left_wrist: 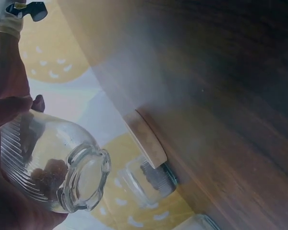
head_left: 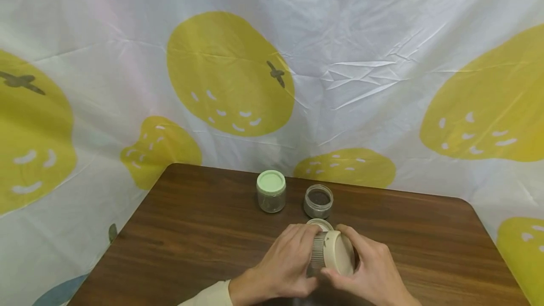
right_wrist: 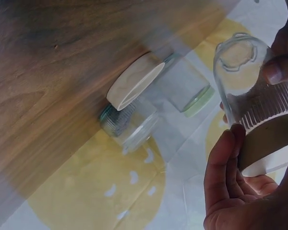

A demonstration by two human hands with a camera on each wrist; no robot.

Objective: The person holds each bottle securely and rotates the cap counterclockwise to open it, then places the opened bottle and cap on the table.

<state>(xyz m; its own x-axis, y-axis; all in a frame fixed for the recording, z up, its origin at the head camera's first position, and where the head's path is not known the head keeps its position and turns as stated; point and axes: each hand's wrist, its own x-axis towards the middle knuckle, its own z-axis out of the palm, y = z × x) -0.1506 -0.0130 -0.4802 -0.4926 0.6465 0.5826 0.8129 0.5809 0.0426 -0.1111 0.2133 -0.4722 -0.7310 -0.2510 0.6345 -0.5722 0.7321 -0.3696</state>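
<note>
A clear ribbed glass jar (left_wrist: 62,136) is held tilted over the near part of the table, its footed base showing in both wrist views. My left hand (head_left: 286,264) grips the jar's ribbed body. On the jar's mouth sits a cream lid (head_left: 340,252), and my right hand (head_left: 376,264) holds it by the rim, with thumb and fingers on opposite sides. Just beyond the hands, a second cream lid (right_wrist: 134,81) lies on the table, partly covered by them in the head view.
Behind the hands stands a small lidless glass jar (head_left: 318,208). To its left is a glass jar with a pale green lid (head_left: 271,193). The dark wooden table (head_left: 191,221) ends at a white cloth (head_left: 340,22) with yellow lemons.
</note>
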